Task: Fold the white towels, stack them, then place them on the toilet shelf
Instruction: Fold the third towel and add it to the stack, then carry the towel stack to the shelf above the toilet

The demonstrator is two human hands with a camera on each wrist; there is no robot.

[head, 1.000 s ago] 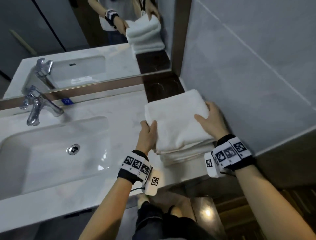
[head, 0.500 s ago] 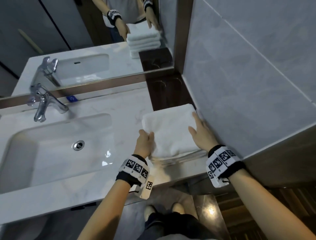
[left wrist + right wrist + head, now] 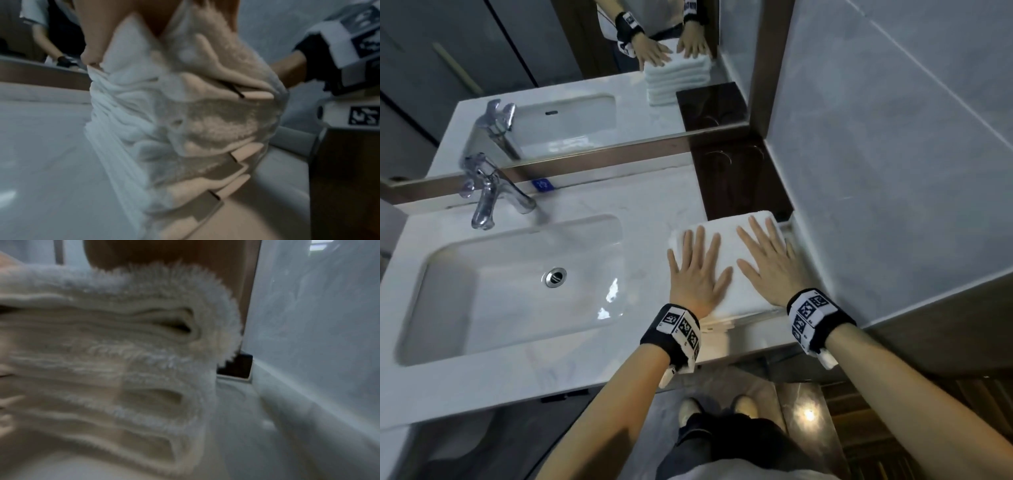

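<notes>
A stack of folded white towels (image 3: pixel 732 250) lies on the white counter (image 3: pixel 647 212) in the right corner, beside the grey wall. My left hand (image 3: pixel 697 270) lies flat on the left half of the top towel, fingers straight and spread. My right hand (image 3: pixel 770 263) lies flat on the right half, palm down. The left wrist view shows the stack's (image 3: pixel 164 129) layered side edge close up, blurred. In the right wrist view the folded layers (image 3: pixel 123 361) fill the left, next to the wall.
A white sink basin (image 3: pixel 517 281) with a chrome faucet (image 3: pixel 486 195) takes up the left of the counter. A mirror (image 3: pixel 551 85) behind reflects the hands and stack. A dark brown panel (image 3: pixel 739 185) lies behind the towels. The grey tiled wall (image 3: pixel 893 154) bounds the right.
The stack was held by its sides above the counter and has come down onto it. Both hands let go of the sides and now lie flat on top.
</notes>
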